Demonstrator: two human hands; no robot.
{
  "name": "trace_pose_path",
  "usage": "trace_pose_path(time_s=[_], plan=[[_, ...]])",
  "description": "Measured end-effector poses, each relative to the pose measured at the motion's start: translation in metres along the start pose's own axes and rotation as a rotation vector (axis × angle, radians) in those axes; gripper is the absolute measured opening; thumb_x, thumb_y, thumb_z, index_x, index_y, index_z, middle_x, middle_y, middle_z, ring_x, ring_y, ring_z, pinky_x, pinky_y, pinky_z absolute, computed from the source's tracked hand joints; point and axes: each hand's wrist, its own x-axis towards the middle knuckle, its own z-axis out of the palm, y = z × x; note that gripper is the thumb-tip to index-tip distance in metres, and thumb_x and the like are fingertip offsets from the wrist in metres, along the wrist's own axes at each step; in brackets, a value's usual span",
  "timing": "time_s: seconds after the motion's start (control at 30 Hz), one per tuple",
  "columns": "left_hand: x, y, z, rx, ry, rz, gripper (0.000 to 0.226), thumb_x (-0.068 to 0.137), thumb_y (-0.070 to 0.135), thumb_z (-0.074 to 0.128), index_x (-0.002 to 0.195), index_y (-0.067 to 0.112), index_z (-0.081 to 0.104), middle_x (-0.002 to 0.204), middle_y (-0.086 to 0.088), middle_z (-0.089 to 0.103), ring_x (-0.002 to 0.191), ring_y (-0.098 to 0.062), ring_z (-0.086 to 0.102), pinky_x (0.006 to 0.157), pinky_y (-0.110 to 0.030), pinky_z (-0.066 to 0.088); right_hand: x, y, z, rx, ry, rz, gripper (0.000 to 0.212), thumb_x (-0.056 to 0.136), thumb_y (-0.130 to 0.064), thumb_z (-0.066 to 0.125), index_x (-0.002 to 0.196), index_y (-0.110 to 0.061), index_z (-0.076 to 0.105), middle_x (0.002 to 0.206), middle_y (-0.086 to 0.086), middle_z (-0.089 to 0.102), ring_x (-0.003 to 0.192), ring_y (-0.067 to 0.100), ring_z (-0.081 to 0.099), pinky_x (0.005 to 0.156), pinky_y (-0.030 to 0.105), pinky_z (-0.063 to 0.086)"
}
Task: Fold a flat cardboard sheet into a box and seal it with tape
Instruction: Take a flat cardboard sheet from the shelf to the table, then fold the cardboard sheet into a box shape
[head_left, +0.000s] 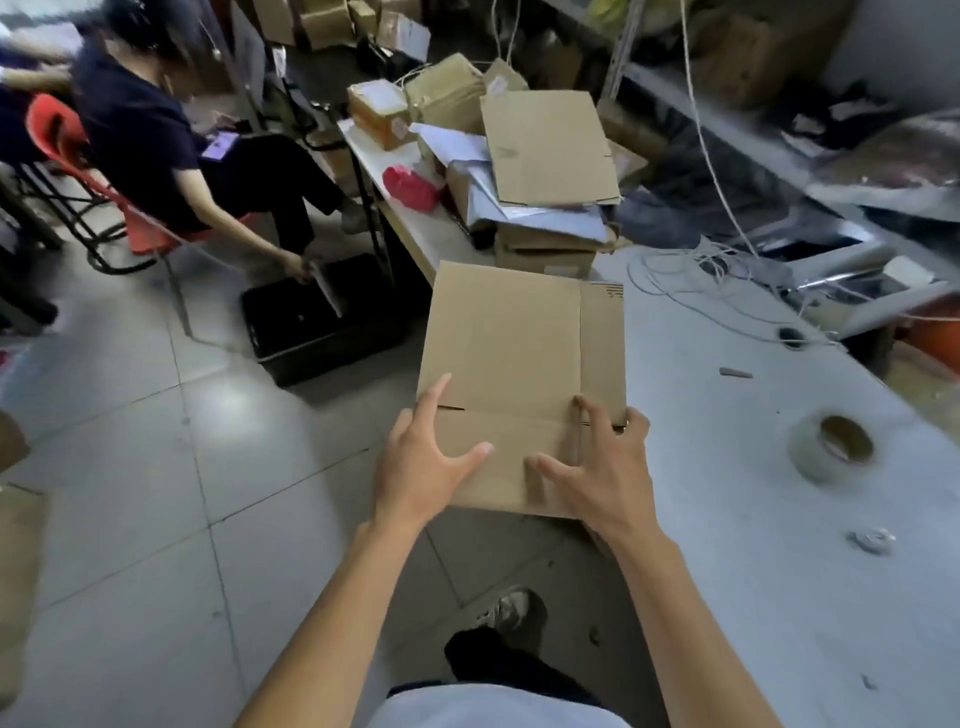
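Observation:
A flat brown cardboard sheet with creases and flap slits hangs in the air at the table's left edge, tilted away from me. My left hand holds its near left edge, thumb on top and fingers spread along the side. My right hand grips the near right corner, with thumb and fingers curled over the top face. A roll of clear tape lies flat on the grey table to the right, apart from both hands.
Stacked boxes and flat sheets crowd the table's far end, with loose white cord beside them. A seated person on a red chair reaches into a black crate on the tiled floor. Metal shelving stands at the right.

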Motion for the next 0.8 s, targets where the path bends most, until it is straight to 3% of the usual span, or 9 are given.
trace_pose_path(time_s=[0.23, 0.37, 0.47, 0.6, 0.8], plan=[[0.106, 0.054, 0.025, 0.031, -0.148, 0.123, 0.089, 0.075, 0.05, 0.077, 0.146, 0.057, 0.023, 0.123, 0.007, 0.049, 0.109, -0.012, 0.048, 0.086, -0.029, 0.043, 0.078, 0.014, -0.014, 0.03, 0.172, 0.175, 0.087, 0.063, -0.06, 0.08, 0.135, -0.037, 0.037, 0.15, -0.008, 0.005, 0.116, 0.024, 0.052, 0.085, 0.04, 0.054], [0.159, 0.073, 0.046, -0.008, -0.248, 0.176, 0.093, 0.071, 0.049, 0.079, 0.144, 0.058, 0.021, 0.136, 0.014, 0.048, 0.125, -0.013, 0.049, 0.1, -0.04, 0.049, 0.114, 0.017, -0.025, 0.004, 0.24, 0.31, 0.092, 0.062, -0.065, 0.078, 0.139, -0.038, 0.035, 0.152, -0.008, 0.002, 0.123, 0.021, 0.048, 0.084, 0.038, 0.053], [0.199, 0.087, 0.066, -0.034, -0.344, 0.209, 0.1, 0.069, 0.051, 0.078, 0.145, 0.059, 0.013, 0.144, 0.015, 0.046, 0.128, -0.017, 0.049, 0.102, -0.045, 0.049, 0.138, 0.018, -0.031, -0.021, 0.297, 0.396, 0.092, 0.063, -0.066, 0.076, 0.139, -0.038, 0.033, 0.154, -0.005, 0.002, 0.125, 0.022, 0.046, 0.084, 0.038, 0.052], [0.254, 0.115, 0.096, 0.013, -0.515, 0.27, 0.11, 0.067, 0.056, 0.077, 0.148, 0.056, 0.003, 0.144, 0.006, 0.05, 0.125, -0.024, 0.053, 0.1, -0.049, 0.049, 0.165, 0.016, -0.041, -0.057, 0.378, 0.595, 0.095, 0.063, -0.068, 0.074, 0.142, -0.036, 0.031, 0.154, -0.001, 0.003, 0.133, 0.026, 0.037, 0.092, 0.041, 0.05], [0.29, 0.158, 0.131, 0.074, -0.687, 0.411, 0.116, 0.068, 0.056, 0.079, 0.153, 0.047, 0.0, 0.146, 0.004, 0.051, 0.126, -0.022, 0.054, 0.102, -0.044, 0.048, 0.174, 0.019, -0.053, 0.012, 0.533, 0.783, 0.103, 0.065, -0.067, 0.075, 0.148, -0.034, 0.026, 0.157, 0.0, 0.003, 0.141, 0.029, 0.025, 0.106, 0.044, 0.042]])
